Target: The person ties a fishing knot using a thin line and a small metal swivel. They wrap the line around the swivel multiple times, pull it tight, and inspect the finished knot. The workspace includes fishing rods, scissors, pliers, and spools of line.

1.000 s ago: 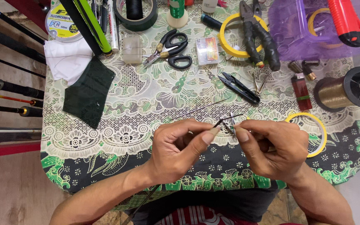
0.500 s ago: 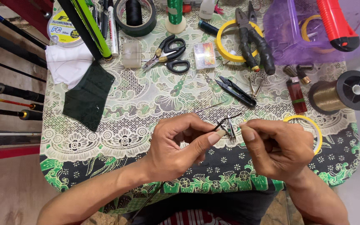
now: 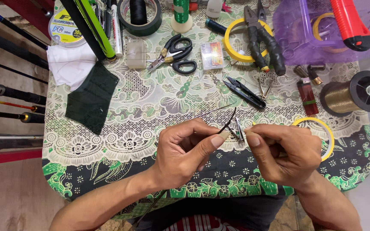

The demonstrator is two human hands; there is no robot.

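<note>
Green floral cloth [image 3: 108,149] covers a small table strewn with tools; dark rods [image 3: 9,92] lie past its left edge; scissors [image 3: 176,53] near the top; left hand [image 3: 185,154] pinches a thin black wire [image 3: 229,121] between thumb and forefinger; right hand [image 3: 281,152] closes narrowly on a small metal guide [image 3: 239,130] touching it; steady grip and close fingertips look wise; gold spool [image 3: 352,95] far right

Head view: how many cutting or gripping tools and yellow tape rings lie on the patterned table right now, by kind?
Black-handled scissors: 1
Black thread snips: 1
Black-gripped pliers: 1
Small metal tweezers: 1
Yellow tape rings: 3 (under the pliers, inside the purple plastic box, beside the right hand)
Total: 7
</note>
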